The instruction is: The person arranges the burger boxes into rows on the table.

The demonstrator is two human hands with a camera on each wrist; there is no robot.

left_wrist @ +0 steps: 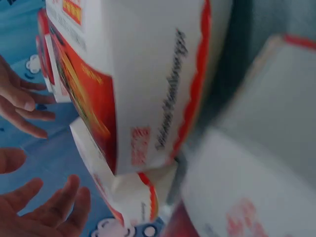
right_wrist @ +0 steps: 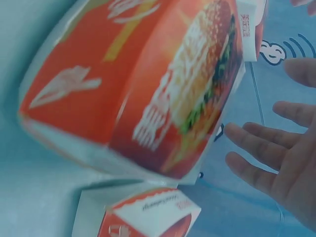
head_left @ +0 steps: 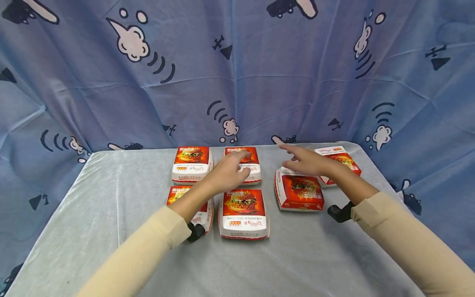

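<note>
My left hand (head_left: pixel 231 171) hovers over the far middle burger box (head_left: pixel 255 157), fingers relaxed and holding nothing. Below that hand sits the near middle burger box (head_left: pixel 245 210), red with a burger picture and a white front. My left forearm partly covers the near left box (head_left: pixel 205 218). On the other side my right hand (head_left: pixel 305 161) reaches over a burger box (head_left: pixel 302 192) turned with its red end toward me. In the right wrist view its fingers (right_wrist: pixel 261 148) are spread beside that box, apart from it. Behind my right wrist lies another box (head_left: pixel 345 159), set at an angle.
A far left burger box (head_left: pixel 191 165) completes the two-by-two block on the left. All the boxes lie on a pale grey tablecloth (head_left: pixel 130 206). Directly behind the table's back edge hangs a blue patterned curtain (head_left: pixel 259 99). Black wrist mounts (head_left: pixel 340 212) hang under the forearms.
</note>
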